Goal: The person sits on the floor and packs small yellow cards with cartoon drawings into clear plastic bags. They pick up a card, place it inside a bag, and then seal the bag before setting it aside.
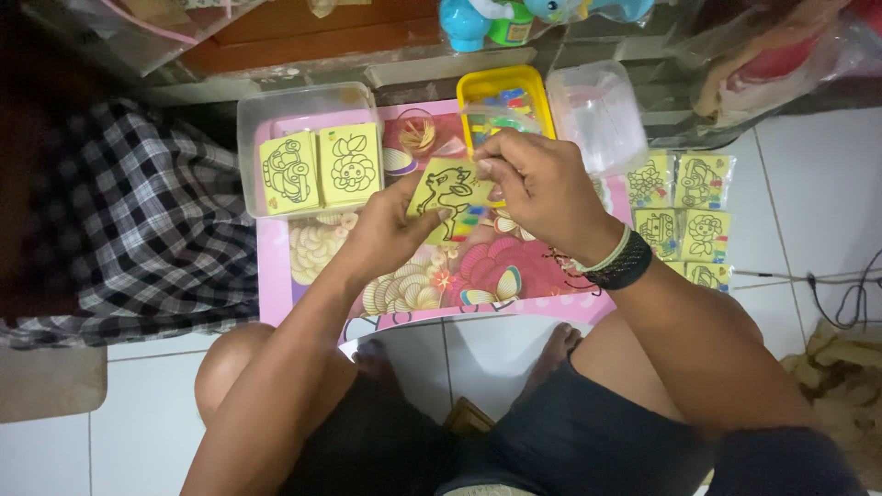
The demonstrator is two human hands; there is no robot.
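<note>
Both hands meet over the middle of the bench (276, 276). The left hand (390, 230) pinches the lower left edge of a small yellow card (447, 190), a thin square with a black outline drawing of an animal. The right hand (542, 184) is closed on the card's upper right corner, fingers bunched; on that wrist sit a pale band and a dark braided one (623, 262). The card is held tilted just above the bench, in front of a yellow tray (478, 87) of small coloured pieces.

Left of the hands a clear plastic box (253, 119) holds two more yellow cards (320, 169), one with a car, one with a flower. A clear lid or tub (597, 110) lies right of the tray. More wrapped yellow cards (684, 216) lie on the floor (808, 184) to the right.

The bench is low, pink and glossy, printed with shell and flower shapes. The floor is white tile. A checked cloth (156, 211) lies to the left, and cables (850, 294) at the far right.
</note>
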